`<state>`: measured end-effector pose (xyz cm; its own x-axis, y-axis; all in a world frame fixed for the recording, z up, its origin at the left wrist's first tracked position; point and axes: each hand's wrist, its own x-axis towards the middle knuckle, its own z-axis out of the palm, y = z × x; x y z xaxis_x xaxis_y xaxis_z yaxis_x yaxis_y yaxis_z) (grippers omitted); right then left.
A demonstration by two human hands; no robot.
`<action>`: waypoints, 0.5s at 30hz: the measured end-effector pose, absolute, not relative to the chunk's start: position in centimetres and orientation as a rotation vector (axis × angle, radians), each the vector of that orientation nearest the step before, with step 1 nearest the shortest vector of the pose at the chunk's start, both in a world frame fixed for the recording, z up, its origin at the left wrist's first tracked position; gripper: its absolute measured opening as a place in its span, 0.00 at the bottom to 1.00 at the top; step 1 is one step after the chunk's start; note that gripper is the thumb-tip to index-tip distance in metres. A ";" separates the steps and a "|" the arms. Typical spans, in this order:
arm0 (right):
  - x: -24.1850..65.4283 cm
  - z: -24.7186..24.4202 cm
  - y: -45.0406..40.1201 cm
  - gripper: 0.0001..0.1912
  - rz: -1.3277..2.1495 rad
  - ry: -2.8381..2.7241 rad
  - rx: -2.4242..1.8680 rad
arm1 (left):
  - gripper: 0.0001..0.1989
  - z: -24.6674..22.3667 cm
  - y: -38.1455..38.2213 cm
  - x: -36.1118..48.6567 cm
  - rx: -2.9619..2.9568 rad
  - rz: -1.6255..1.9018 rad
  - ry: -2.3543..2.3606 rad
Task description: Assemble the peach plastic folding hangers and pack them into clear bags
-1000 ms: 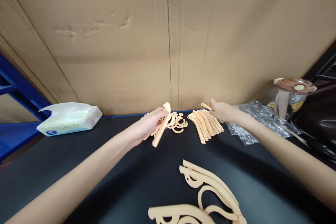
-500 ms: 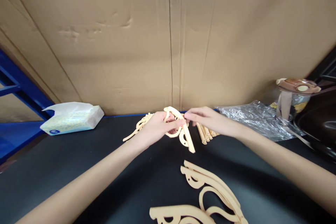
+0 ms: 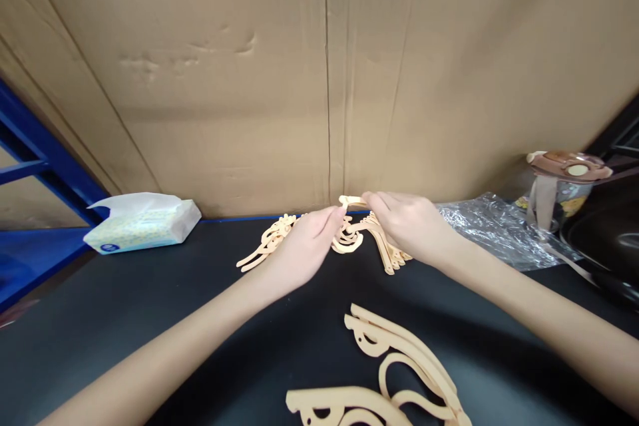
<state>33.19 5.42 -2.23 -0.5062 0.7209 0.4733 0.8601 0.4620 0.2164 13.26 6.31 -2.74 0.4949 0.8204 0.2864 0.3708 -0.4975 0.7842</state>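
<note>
My left hand [image 3: 304, 246] is closed in a pinch on a small cream plastic piece [image 3: 353, 201] above the far part of the black table. The fingers of my right hand [image 3: 409, 219] are closed on the right end of the same piece. Behind and below the hands lie cream parts: curved ones [image 3: 273, 237] at the left, a looped one [image 3: 349, 244] in the middle and a stack of arms [image 3: 383, 246] at the right. Nearer to me are larger curved cream parts [image 3: 414, 346] and another [image 3: 344, 398] at the bottom edge.
A tissue pack [image 3: 140, 225] lies at the left by a blue metal frame [image 3: 34, 140]. Clear plastic wrap [image 3: 484, 229], a strapped bottle [image 3: 566, 183] and a glossy black object [image 3: 609, 233] are at the right. A cardboard wall [image 3: 224, 93] stands behind.
The long cream piece between the hands has turned, and now only a short part of it shows. My right hand has closed on its right end. The view has shifted slightly.
</note>
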 end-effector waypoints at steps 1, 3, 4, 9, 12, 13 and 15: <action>33.0 -2.6 5.5 0.14 -0.643 -2.441 -1.387 | 0.20 -3.2 6.3 13.5 2.121 0.898 1.002; 32.9 -3.2 5.8 0.11 -0.580 -2.466 -1.481 | 0.20 -4.2 6.4 14.1 2.153 0.937 1.049; 32.9 -3.4 6.0 0.10 -0.523 -2.461 -1.520 | 0.20 -4.6 6.6 14.4 2.154 0.947 1.058; 34.6 -2.9 7.6 0.13 0.007 -2.336 -1.474 | 0.17 -5.5 7.7 15.1 2.183 0.927 1.088; 36.4 -2.0 8.5 0.14 0.355 -2.114 -1.323 | 0.15 -5.8 8.7 14.8 2.213 0.868 1.210; 36.8 -1.8 8.7 0.14 0.465 -2.029 -1.267 | 0.16 -5.9 9.1 14.6 2.208 0.849 1.259; 37.3 -1.5 8.9 0.14 0.672 -1.871 -1.173 | 0.18 -6.3 9.9 14.3 2.176 0.815 1.342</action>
